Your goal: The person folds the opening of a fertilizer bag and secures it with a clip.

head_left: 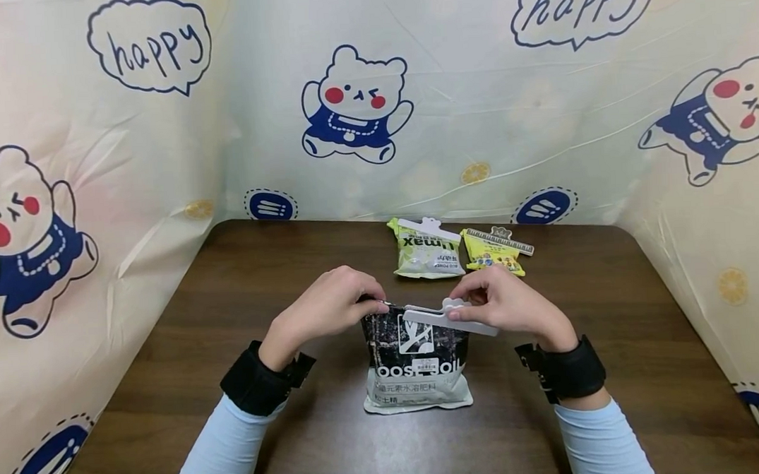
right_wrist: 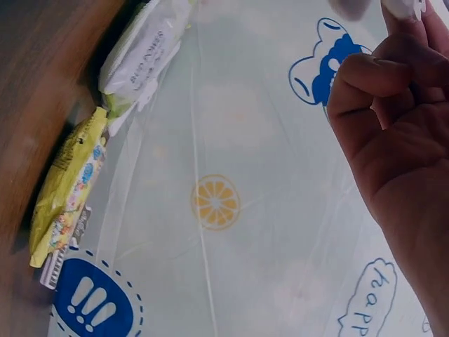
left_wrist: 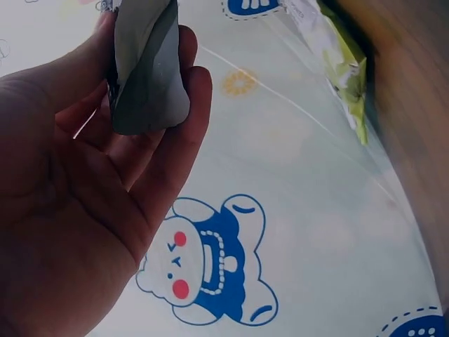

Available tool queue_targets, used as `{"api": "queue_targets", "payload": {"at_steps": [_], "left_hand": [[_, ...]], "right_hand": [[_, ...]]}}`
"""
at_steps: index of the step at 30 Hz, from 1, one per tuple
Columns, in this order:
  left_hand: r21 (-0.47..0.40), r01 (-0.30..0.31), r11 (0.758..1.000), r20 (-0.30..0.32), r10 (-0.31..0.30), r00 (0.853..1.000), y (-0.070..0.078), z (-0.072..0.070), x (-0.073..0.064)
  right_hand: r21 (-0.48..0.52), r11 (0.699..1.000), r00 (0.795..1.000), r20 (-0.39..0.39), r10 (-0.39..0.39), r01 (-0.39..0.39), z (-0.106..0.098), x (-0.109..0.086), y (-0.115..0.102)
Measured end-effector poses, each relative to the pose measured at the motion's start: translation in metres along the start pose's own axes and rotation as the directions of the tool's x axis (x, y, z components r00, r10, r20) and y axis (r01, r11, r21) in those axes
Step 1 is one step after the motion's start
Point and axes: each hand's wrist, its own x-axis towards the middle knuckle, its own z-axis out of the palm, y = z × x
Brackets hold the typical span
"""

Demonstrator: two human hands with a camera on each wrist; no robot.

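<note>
A black and pale-grey fertilizer bag [head_left: 417, 377] stands in front of me on the table, its top edge folded. My left hand [head_left: 331, 303] pinches the bag's top left corner; in the left wrist view the bag's folded end [left_wrist: 151, 77] sits between thumb and fingers. With thumb and fingers, my right hand [head_left: 506, 302] grips a white sealing clip [head_left: 434, 318]. The clip lies slantwise over the right part of the bag's top edge, its right end sticking out past the bag. In the right wrist view the right hand [right_wrist: 414, 140] shows curled fingers, with the clip mostly out of frame.
Behind the bag lie a green and white packet [head_left: 426, 252] with a white clip [head_left: 428, 226] and a yellow packet [head_left: 491, 253] with a ruler-marked clip [head_left: 499, 240]. A printed curtain [head_left: 444, 121] hangs around the brown table [head_left: 285, 411].
</note>
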Motion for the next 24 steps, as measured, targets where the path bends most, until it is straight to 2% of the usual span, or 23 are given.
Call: {"api": "queue_targets", "payload": {"at_steps": [6,12,24], "left_hand": [[0.042,-0.023,0.999,-0.026,0.024,0.999,0.004,0.001,0.0003],[0.046,-0.04,0.998,-0.046,0.042,0.998,0.0069,0.0015,0.0006],[0.027,-0.034,0.999,-0.035,0.035,0.999,0.0092,0.0009,0.0005]], "right_hand": [[-0.024,0.999,0.999,-0.041,-0.03,0.029,0.0015,0.0003,-0.0061],[-0.02,0.998,0.995,-0.079,-0.063,0.062,0.0055,0.0021,-0.0052],[-0.008,0.997,0.993,-0.085,-0.083,0.083,0.0098,0.0059,-0.0055]]}}
